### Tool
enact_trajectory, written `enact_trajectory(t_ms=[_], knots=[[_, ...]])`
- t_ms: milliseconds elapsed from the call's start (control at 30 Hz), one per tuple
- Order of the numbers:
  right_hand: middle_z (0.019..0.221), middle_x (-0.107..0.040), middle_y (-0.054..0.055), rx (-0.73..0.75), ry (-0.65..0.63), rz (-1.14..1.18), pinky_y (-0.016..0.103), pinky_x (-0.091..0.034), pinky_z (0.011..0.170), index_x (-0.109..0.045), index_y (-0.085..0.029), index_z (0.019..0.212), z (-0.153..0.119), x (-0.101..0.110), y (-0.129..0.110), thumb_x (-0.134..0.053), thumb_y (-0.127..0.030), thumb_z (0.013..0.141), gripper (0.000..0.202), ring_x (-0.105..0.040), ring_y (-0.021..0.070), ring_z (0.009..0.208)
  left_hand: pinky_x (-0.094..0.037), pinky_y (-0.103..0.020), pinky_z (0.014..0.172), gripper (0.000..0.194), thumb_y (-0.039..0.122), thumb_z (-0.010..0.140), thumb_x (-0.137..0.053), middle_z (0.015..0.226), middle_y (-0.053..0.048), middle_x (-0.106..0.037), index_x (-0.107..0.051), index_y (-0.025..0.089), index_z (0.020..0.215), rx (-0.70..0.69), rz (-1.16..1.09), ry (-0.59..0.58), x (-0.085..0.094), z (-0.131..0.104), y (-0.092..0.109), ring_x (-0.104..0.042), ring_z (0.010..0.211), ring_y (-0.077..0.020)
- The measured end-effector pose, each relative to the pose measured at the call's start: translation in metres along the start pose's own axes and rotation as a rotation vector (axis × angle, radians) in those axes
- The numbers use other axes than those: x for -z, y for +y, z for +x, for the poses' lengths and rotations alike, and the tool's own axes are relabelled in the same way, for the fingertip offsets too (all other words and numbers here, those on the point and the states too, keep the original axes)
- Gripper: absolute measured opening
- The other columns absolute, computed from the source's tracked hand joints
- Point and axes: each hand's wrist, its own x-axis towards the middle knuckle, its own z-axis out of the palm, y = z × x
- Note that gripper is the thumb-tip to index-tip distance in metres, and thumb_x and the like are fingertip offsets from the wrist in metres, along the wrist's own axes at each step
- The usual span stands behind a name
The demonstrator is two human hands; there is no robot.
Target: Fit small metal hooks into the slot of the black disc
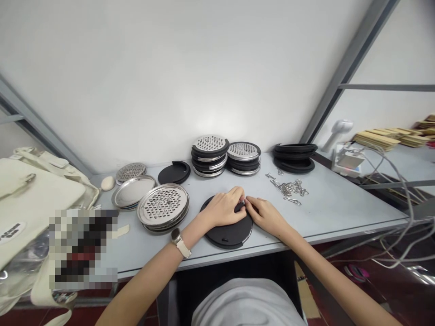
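Note:
A black round disc (227,233) with a thin metal rim and a small slot near its front lies on the table before me. My left hand (227,207) rests over it, fingers bent, with the thumb and fingertips closed at its upper right edge. There my right hand (263,213) pinches a small metal clip (242,202), mostly covered by the fingertips. To the right lies a loose pile of metal snap hooks (290,188). On the left sits a stack of round metal grater plates (163,204).
Two stacks of black-rimmed grater discs (210,156) stand by the wall. Black rings (295,160) are piled at the back right. A black disc (174,173), plain metal plates (133,191) and a cream bag (41,194) lie leftward. White cables (404,194) hang at right.

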Motion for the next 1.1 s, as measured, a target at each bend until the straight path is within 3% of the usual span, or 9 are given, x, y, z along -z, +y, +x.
enact_trajectory(t_ms=[400, 700, 1100], knots=[[0.067, -0.060, 0.003, -0.013, -0.009, 0.012, 0.024, -0.035, 0.060, -0.051, -0.019, 0.075, -0.0009, 0.0008, -0.0003, -0.035, -0.025, 0.091, 0.023, -0.054, 0.0164, 0.064, -0.040, -0.026, 0.065, 0.013, 0.021, 0.082, -0.049, 0.092, 0.001, -0.060, -0.046, 0.022, 0.095, -0.044, -0.080, 0.007, -0.0015, -0.0011, -0.0025, -0.058, 0.077, -0.0157], [0.066, -0.058, 0.002, -0.010, -0.021, -0.032, 0.025, -0.034, 0.061, -0.049, -0.020, 0.075, 0.0002, -0.0007, 0.0001, -0.033, -0.026, 0.094, 0.026, -0.055, 0.0169, 0.064, -0.035, -0.022, 0.056, 0.016, 0.019, 0.077, -0.056, 0.075, 0.004, -0.056, -0.047, 0.021, 0.091, 0.019, -0.230, 0.022, 0.0004, 0.0004, -0.0038, -0.052, 0.062, -0.0119], [0.069, -0.060, 0.004, 0.006, 0.002, -0.121, 0.025, -0.034, 0.061, -0.053, -0.019, 0.084, -0.0007, -0.0026, 0.0001, -0.028, -0.024, 0.096, 0.028, -0.056, 0.0174, 0.065, -0.032, -0.021, 0.055, 0.016, 0.016, 0.072, -0.059, 0.067, 0.006, -0.048, -0.048, 0.021, 0.083, 0.037, -0.298, 0.051, -0.0038, 0.0025, -0.0097, -0.044, 0.057, -0.0099]])
